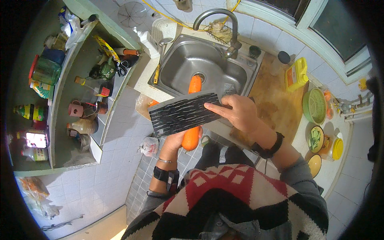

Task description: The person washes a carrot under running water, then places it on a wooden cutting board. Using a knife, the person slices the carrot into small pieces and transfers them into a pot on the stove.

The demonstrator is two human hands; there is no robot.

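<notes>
A cleaver (184,114) with a broad black blade marked by pale streaks is held flat in front of me, near the sink's front edge. My right hand (242,112) grips it at its right end, the index finger stretched along the blade. Under the blade, my left hand (176,140) is closed round a large orange carrot (191,141). The carrot's far end shows beyond the blade over the sink, and its thick end points toward me. The blade hides the carrot's middle and most of my left fingers, so I cannot tell whether blade and carrot touch.
Ahead lies a steel sink (180,54) with a curved faucet (235,32). To its right are a wooden cutting board (276,100), a yellow jug (296,75), a green basket (314,106) and a bowl of green pieces (316,139). Open shelves (76,52) stand at left.
</notes>
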